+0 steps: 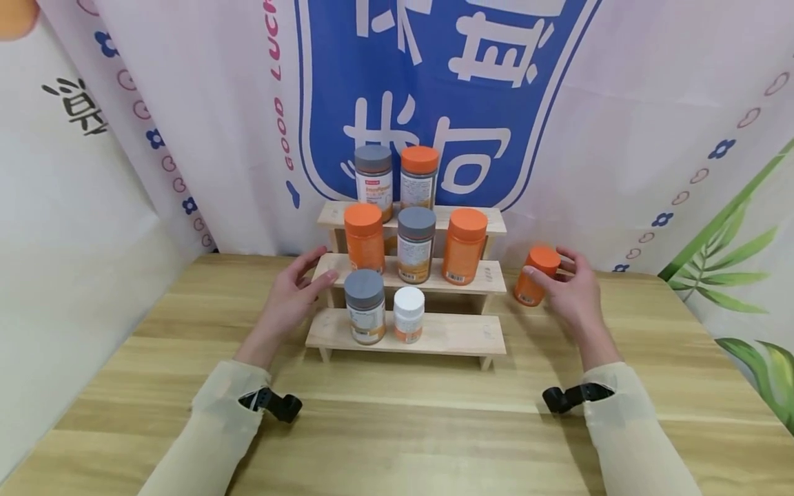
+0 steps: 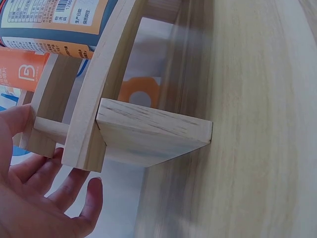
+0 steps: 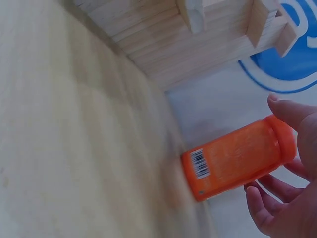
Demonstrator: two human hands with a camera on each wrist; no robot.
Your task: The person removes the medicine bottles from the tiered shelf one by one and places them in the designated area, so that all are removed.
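- While the right hand point(image 1: 575, 289) grips one orange bottle point(image 3: 235, 157) right of one wooden rack point(image 1: 459, 333), the left hand point(image 1: 296, 288) holds the rack's left end.
- Three steps point(image 1: 493, 275) carry seven bottles point(image 1: 415, 258): two top, three middle, two bottom.
- Their lids point(image 1: 416, 222): three grey, three orange, one white.

on the curtain point(image 1: 620, 138) i read "good luck" point(image 1: 282, 131) in pink capitals, and on its blue panel point(image 1: 428, 89) big white chinese characters, 可 point(image 1: 473, 156) the plainest. on the wooden stand point(image 1: 455, 334), one jar point(image 2: 54, 27) carries 物流码, 生产日期 and 保质期至 in small print beside a barcode point(image 2: 63, 5), and an orange tub point(image 2: 14, 64) next to it bears a white sign point(image 2: 26, 72) much like a capital b. the orange jar point(image 3: 240, 156) in my right hand point(image 3: 292, 198) shows a second barcode point(image 3: 200, 164) too blurred for me to read, and the black character point(image 1: 79, 107) on the wall point(image 1: 93, 207) to my left i cannot read surely.
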